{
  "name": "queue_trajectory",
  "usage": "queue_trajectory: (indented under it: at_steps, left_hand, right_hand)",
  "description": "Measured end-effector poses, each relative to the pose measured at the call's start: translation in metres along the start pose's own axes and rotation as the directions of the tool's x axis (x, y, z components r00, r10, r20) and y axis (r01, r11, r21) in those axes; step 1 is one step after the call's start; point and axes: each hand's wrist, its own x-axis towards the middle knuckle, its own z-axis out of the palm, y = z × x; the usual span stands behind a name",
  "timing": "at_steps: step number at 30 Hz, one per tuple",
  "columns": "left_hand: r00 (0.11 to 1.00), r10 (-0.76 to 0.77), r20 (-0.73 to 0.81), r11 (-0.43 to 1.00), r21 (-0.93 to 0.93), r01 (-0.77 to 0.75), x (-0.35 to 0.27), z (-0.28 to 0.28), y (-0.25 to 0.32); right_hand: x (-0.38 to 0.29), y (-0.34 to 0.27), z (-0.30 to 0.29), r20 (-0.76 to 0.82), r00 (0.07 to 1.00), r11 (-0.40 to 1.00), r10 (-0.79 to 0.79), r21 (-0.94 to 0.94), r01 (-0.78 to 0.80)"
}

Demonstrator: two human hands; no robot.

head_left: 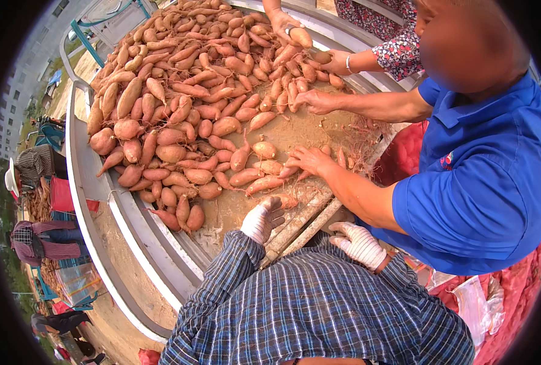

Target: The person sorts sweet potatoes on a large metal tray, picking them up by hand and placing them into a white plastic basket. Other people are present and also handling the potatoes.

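Observation:
My left hand (262, 221), in a white glove with greyish fingertips, is above the near edge of the truck bed (211, 238). Its fingers are slightly curled, and I see nothing in them. Just beyond it lies a sweet potato (286, 200), partly covered by the hand; whether they touch is unclear. My right hand (359, 244), gloved alike, hangs in front of my plaid shirt, fingers loosely apart and holding nothing visible. A large heap of sweet potatoes (184, 91) fills the far and left side of the dusty bed.
A co-worker in a blue shirt (471, 182) leans in from the right, both hands at the sweet potatoes. Another person's hand (339, 62) with a bracelet reaches in beyond. Metal side rails (110, 200) run along the left. Red mesh sacks (517, 301) lie lower right.

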Motion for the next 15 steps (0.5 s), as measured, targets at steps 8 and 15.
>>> queue_trajectory:
  at_steps: [8,15]
  left_hand:
    - [0.971,0.123,-0.205,0.992,0.066,-0.111,0.015,-0.016,0.052]
    - [0.882,0.038,-0.469,0.963,0.251,0.092,0.053,-0.070,0.061]
  right_hand:
    - [0.088,-0.049,0.015,0.430,0.903,0.988,0.011,0.135,-0.076]
    - [0.113,-0.040,0.020,0.235,0.958,0.893,0.164,0.378,-0.245]
